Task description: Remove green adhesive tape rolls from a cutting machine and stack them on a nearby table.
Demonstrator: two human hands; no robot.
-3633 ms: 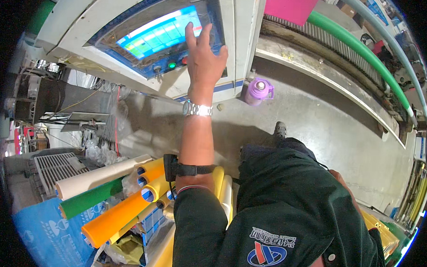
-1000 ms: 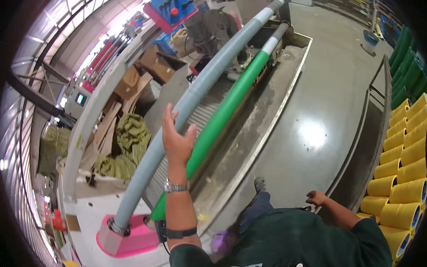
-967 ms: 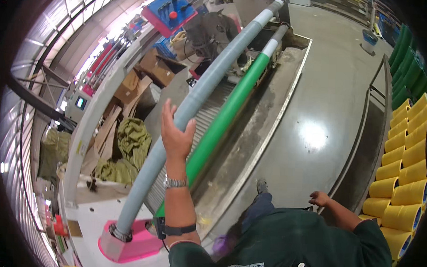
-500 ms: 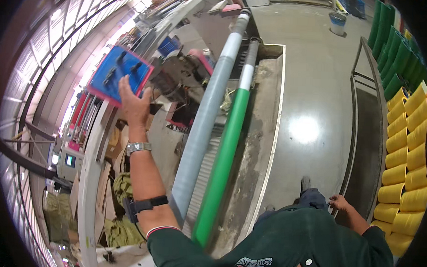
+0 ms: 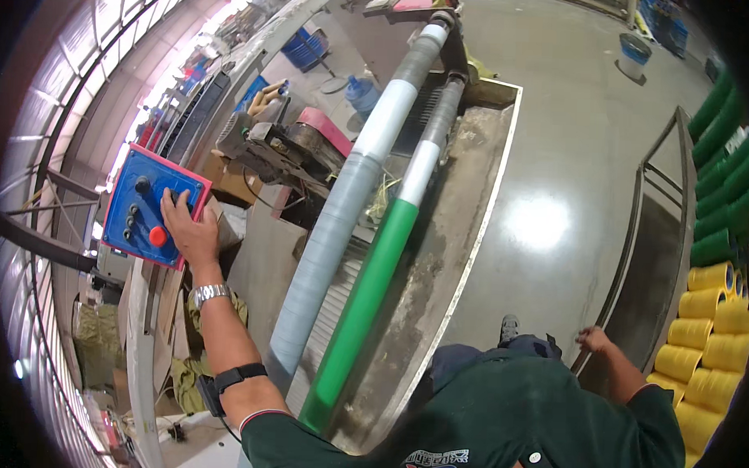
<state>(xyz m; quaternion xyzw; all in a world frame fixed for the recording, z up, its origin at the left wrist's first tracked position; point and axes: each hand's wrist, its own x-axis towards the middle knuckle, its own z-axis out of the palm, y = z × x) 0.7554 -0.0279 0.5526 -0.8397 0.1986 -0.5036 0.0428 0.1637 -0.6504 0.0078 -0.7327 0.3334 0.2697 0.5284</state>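
My left hand [image 5: 191, 232] reaches up to a blue control box with a pink rim [image 5: 151, 203], its fingers spread on the panel by the black knobs and a red round button [image 5: 157, 236]. A metal watch and a black band sit on that forearm. My right hand [image 5: 595, 339] hangs low at my right side beside a metal rail [image 5: 638, 243], fingers loosely curled, holding nothing I can see. Between the two hands run a long grey roller [image 5: 342, 208] and a green-and-white roller [image 5: 381, 275] on a machine bed.
A motor unit with a pink cover [image 5: 287, 144] stands behind the rollers. Stacks of yellow rolls [image 5: 713, 345] and green rolls [image 5: 722, 188] line the right side. A bucket [image 5: 634, 55] stands on the shiny concrete floor [image 5: 559, 158]. Cardboard boxes and a blue crate sit at left.
My view has swung leftward from a touchscreen panel along the rollers. My left hand has left the grey roller and landed on the blue control box. The right hand stays low.
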